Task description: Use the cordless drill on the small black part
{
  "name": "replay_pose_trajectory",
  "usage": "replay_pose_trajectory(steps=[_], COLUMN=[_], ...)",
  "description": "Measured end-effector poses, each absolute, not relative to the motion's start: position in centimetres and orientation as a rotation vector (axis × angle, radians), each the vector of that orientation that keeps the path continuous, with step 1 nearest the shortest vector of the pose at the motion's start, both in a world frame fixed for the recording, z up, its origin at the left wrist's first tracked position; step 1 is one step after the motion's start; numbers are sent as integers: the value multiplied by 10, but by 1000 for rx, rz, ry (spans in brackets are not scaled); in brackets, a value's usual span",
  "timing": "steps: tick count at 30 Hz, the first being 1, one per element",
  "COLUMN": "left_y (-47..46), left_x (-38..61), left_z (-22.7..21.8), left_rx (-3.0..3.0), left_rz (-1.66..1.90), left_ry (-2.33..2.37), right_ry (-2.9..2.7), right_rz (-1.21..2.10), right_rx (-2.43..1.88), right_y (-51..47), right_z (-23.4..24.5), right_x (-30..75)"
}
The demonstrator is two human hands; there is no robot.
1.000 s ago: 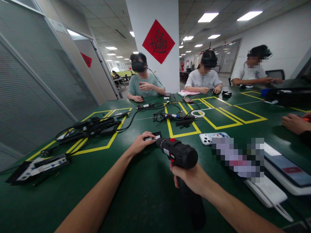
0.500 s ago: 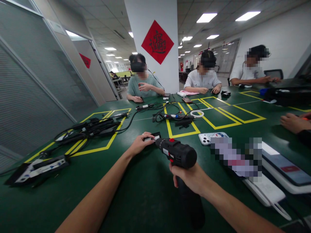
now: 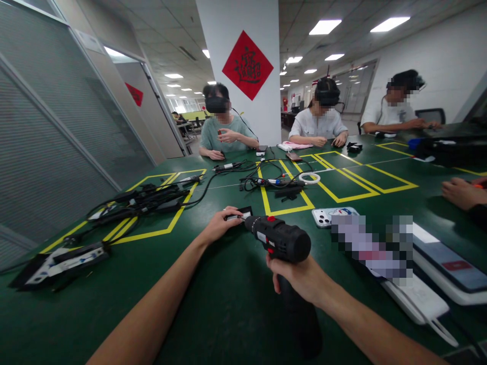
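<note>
My right hand (image 3: pixel 294 276) is wrapped round the handle of a black cordless drill (image 3: pixel 281 238) with red buttons. The drill points forward and left, its bit tip at a small black part (image 3: pixel 246 211) with a pale inner face on the green table (image 3: pixel 213 314). Fingers of my left hand (image 3: pixel 220 223) press on the near-left side of that part and hold it against the tabletop. Whether the bit touches a screw there is too small to tell.
Black cables and parts (image 3: pixel 152 197) lie at the left, with a black-and-white assembly (image 3: pixel 61 263) nearer. More cables (image 3: pixel 272 181) and a white ring (image 3: pixel 309 178) are ahead. Phones (image 3: pixel 323 218) and white power banks (image 3: pixel 422 299) lie right. Several people sit round the table.
The drill and my right hand have shifted very slightly to the right in view. My left hand stays on the black part.
</note>
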State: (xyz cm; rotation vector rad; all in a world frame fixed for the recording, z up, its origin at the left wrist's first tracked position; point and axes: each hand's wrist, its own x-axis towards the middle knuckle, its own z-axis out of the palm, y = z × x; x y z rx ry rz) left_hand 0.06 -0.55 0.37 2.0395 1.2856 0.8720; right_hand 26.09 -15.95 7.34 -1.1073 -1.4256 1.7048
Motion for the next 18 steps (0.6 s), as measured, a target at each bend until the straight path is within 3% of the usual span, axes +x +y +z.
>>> replay_pose_trajectory(steps=[18], left_y=[-6], left_x=[2], left_z=[6], left_rx=[2039], left_rz=[871], left_ry=[1277], right_ry=[-1421], right_rz=[1682], right_rx=[-1085], right_y=[-158], right_z=[68], right_x=[261])
